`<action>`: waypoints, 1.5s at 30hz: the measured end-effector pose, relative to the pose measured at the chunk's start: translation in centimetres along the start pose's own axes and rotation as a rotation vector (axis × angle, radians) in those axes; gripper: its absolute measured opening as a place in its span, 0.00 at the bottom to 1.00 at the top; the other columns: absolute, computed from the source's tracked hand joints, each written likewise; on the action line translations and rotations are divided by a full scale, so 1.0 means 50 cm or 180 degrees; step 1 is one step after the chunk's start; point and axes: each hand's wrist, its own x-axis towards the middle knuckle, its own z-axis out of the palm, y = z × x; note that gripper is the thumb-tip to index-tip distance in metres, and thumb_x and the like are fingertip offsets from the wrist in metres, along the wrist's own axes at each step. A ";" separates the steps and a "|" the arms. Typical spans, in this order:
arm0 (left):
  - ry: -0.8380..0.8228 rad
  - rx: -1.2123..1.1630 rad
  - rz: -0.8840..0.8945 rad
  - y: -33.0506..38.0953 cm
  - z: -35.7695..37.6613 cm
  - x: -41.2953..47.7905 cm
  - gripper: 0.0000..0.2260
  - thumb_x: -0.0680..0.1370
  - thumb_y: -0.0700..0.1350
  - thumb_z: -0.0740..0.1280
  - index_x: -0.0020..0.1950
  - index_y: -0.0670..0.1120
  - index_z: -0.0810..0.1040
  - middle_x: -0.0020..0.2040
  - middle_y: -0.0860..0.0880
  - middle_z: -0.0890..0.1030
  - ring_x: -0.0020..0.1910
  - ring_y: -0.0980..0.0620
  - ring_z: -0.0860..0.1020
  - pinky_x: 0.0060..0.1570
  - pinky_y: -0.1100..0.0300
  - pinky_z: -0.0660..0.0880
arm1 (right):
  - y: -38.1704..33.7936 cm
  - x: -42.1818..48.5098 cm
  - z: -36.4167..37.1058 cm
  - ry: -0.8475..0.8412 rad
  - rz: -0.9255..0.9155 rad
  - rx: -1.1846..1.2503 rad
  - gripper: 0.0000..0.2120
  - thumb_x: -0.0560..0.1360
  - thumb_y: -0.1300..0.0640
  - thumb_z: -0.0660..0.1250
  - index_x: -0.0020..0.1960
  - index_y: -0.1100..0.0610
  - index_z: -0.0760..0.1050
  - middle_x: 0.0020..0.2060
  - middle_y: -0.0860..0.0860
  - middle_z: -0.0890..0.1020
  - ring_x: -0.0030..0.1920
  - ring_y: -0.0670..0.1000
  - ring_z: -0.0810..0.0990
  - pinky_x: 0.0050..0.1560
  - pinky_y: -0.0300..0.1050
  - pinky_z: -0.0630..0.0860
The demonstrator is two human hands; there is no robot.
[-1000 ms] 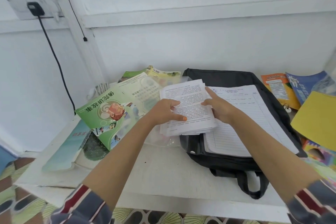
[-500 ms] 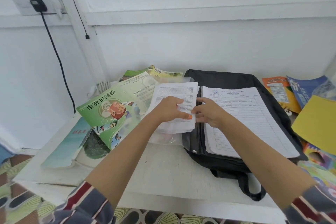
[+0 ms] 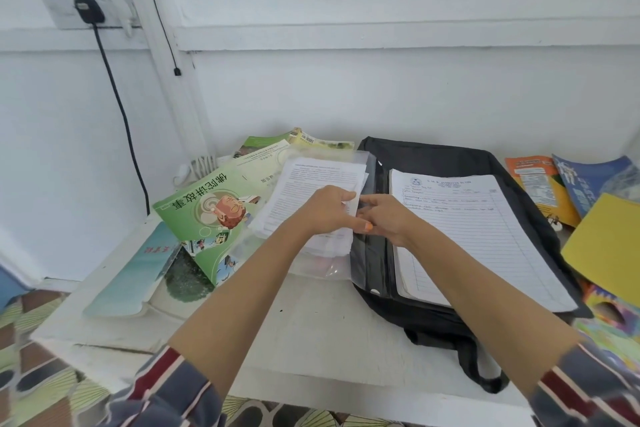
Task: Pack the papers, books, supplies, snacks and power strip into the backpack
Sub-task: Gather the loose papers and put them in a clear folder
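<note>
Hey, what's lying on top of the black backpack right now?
A stack of lined sheets lies flat on the black backpack, covering most of its top. Whatever is inside the bag, or under the sheets, is hidden.

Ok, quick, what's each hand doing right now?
Left hand: grips the stack of papers.
Right hand: fingers curled at the stack's right edge; grip cannot be told.

A black backpack (image 3: 433, 156), a green cartoon-printed book (image 3: 204, 215), white ruled paper (image 3: 485, 239), a plain yellow sheet (image 3: 609, 246), an orange packet (image 3: 530, 180) and a blue book (image 3: 585, 184) on the white table (image 3: 311, 315).
</note>
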 end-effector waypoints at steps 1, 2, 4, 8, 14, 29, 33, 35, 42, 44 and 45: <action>0.0003 -0.0002 0.0039 0.001 0.000 -0.001 0.34 0.69 0.48 0.76 0.71 0.43 0.68 0.62 0.45 0.76 0.59 0.49 0.74 0.50 0.64 0.68 | 0.003 0.004 0.003 0.0006 -0.0024 -0.0022 0.20 0.73 0.76 0.55 0.59 0.60 0.74 0.31 0.51 0.77 0.30 0.44 0.76 0.33 0.36 0.76; -0.0011 0.0032 0.0083 0.002 0.000 -0.002 0.32 0.69 0.47 0.75 0.71 0.43 0.69 0.56 0.46 0.76 0.54 0.50 0.74 0.45 0.66 0.68 | 0.005 0.008 0.005 -0.0008 -0.0037 -0.0012 0.21 0.73 0.76 0.54 0.60 0.61 0.74 0.31 0.51 0.76 0.30 0.45 0.74 0.33 0.36 0.75; -0.0082 0.0109 0.0164 0.003 0.000 -0.006 0.29 0.70 0.46 0.74 0.70 0.46 0.70 0.57 0.46 0.77 0.54 0.51 0.74 0.44 0.66 0.68 | 0.006 0.014 0.003 -0.0035 -0.0009 0.0034 0.21 0.74 0.76 0.54 0.60 0.62 0.74 0.33 0.53 0.74 0.32 0.46 0.75 0.33 0.37 0.76; 0.0104 -0.0138 0.0187 -0.012 -0.016 -0.008 0.22 0.74 0.50 0.70 0.68 0.49 0.72 0.66 0.49 0.74 0.60 0.51 0.73 0.56 0.59 0.67 | 0.003 0.018 -0.006 -0.0134 0.0114 0.0217 0.21 0.75 0.76 0.53 0.59 0.60 0.76 0.44 0.53 0.79 0.45 0.49 0.79 0.47 0.40 0.79; 0.1251 0.0765 -0.1638 -0.100 -0.085 0.010 0.23 0.78 0.46 0.63 0.71 0.42 0.61 0.69 0.39 0.62 0.67 0.39 0.63 0.63 0.47 0.65 | 0.006 0.012 -0.016 -0.0013 0.0130 0.0522 0.22 0.75 0.75 0.55 0.64 0.59 0.72 0.53 0.58 0.80 0.47 0.52 0.82 0.53 0.42 0.78; 0.0570 -0.1148 -0.1559 -0.111 -0.173 -0.003 0.28 0.68 0.35 0.75 0.65 0.34 0.69 0.63 0.42 0.75 0.60 0.40 0.75 0.58 0.50 0.72 | 0.002 0.005 0.004 0.0509 -0.0021 0.0200 0.38 0.70 0.71 0.67 0.74 0.54 0.57 0.50 0.54 0.81 0.44 0.51 0.81 0.42 0.39 0.79; 0.0042 -0.1616 -0.1391 -0.088 -0.188 -0.015 0.14 0.73 0.33 0.68 0.59 0.37 0.75 0.59 0.39 0.79 0.53 0.42 0.79 0.53 0.47 0.75 | -0.004 0.001 0.013 0.0530 -0.0004 0.0132 0.36 0.72 0.68 0.67 0.74 0.54 0.56 0.49 0.53 0.80 0.43 0.51 0.80 0.44 0.41 0.79; -0.0110 -0.1699 -0.1053 -0.059 -0.194 -0.015 0.17 0.74 0.31 0.66 0.62 0.39 0.74 0.60 0.40 0.79 0.54 0.42 0.79 0.53 0.48 0.75 | -0.011 -0.011 0.017 0.0604 -0.0053 -0.0097 0.34 0.73 0.66 0.67 0.74 0.55 0.57 0.52 0.54 0.78 0.46 0.50 0.78 0.48 0.43 0.77; 0.0391 -0.0217 -0.0328 0.137 -0.165 0.017 0.12 0.69 0.34 0.70 0.50 0.36 0.73 0.47 0.40 0.77 0.43 0.43 0.78 0.41 0.55 0.76 | -0.100 -0.070 -0.027 0.1180 -0.0713 -0.0357 0.14 0.78 0.49 0.61 0.57 0.57 0.74 0.48 0.54 0.76 0.43 0.51 0.76 0.46 0.46 0.76; 0.0375 0.0385 -0.0187 0.204 -0.131 0.022 0.09 0.70 0.36 0.69 0.43 0.39 0.69 0.40 0.44 0.72 0.33 0.48 0.72 0.28 0.61 0.67 | -0.123 -0.092 -0.053 0.0813 -0.0569 0.0004 0.18 0.78 0.44 0.58 0.56 0.57 0.75 0.46 0.55 0.77 0.40 0.53 0.78 0.42 0.46 0.79; 0.0379 0.0628 -0.0138 0.236 -0.110 0.024 0.09 0.71 0.37 0.69 0.43 0.40 0.68 0.38 0.45 0.70 0.31 0.51 0.69 0.25 0.62 0.64 | -0.126 -0.099 -0.069 0.0704 -0.0478 0.0106 0.22 0.78 0.41 0.56 0.56 0.57 0.75 0.45 0.56 0.78 0.41 0.54 0.79 0.43 0.48 0.80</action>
